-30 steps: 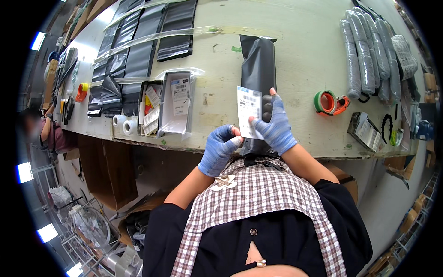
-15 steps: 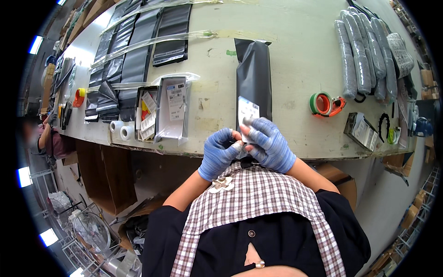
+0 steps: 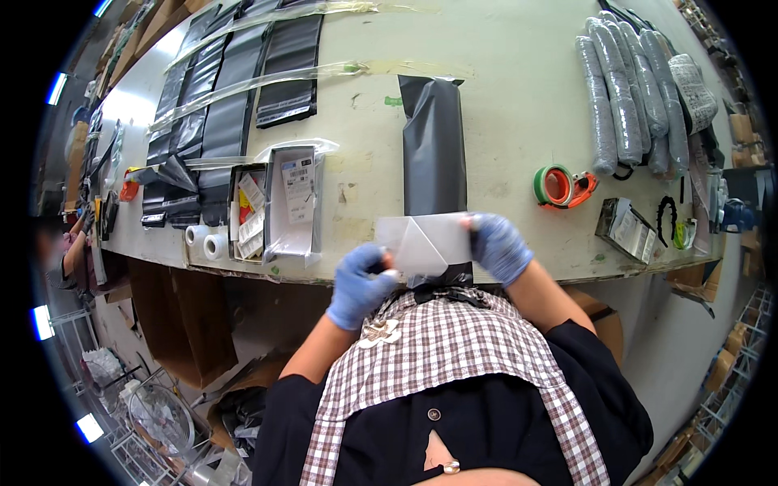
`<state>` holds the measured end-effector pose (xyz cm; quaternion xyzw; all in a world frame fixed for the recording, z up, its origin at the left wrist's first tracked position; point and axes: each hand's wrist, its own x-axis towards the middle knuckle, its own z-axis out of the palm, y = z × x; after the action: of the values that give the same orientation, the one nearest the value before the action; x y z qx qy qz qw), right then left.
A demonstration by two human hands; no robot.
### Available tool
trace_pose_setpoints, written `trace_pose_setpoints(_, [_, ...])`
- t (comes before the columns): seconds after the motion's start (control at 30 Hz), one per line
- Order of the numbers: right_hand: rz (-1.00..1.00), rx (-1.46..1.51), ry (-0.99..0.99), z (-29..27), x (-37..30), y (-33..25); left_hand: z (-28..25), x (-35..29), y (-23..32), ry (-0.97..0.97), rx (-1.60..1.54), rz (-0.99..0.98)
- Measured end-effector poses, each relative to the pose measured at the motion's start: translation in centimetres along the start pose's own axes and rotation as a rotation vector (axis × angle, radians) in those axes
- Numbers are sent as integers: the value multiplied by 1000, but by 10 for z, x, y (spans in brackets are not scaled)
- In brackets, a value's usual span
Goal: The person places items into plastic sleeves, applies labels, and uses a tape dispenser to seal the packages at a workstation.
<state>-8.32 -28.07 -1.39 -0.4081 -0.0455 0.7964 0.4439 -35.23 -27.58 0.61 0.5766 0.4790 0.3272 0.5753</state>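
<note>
A white label is stretched between my gloved hands, its blank side up, with slanting lines like a fold or a second layer across it. My left hand pinches it at the lower left; my right hand grips its right edge. Both wear blue knit gloves with bare fingertips. Beneath the label, a filled black plastic mailing bag lies lengthwise on the table, its near end close to my checked apron. The label covers part of the bag.
Left on the table are stacked black bags, a box of labels and small white rolls. Tape rolls, a small box and grey wrapped bundles lie right. Another person is at far left.
My hands have moved apart, the right one outward and the left one leftward. The label, printed side visible before, now lies flat between them showing its blank side.
</note>
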Motion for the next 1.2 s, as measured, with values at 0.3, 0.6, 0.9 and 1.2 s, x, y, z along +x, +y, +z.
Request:
trace_pose_setpoints(0.3, [-1539, -1865, 448, 41, 9, -91, -161, -97, -106, -194, 1267, -906])
trace_pose_setpoints(0.6, [-971, -1952, 15, 40, 15, -2, -101, -76, -59, 151, 857, -263])
trace_pose_setpoints(0.9, [-889, -1775, 543, 19, 118, -13, 63, 33, -29, -30, 648, 362])
trace_pose_setpoints(1.2, [-1286, -1926, 545, -104, -41, -29, 71, 60, -20, 15, 926, 486])
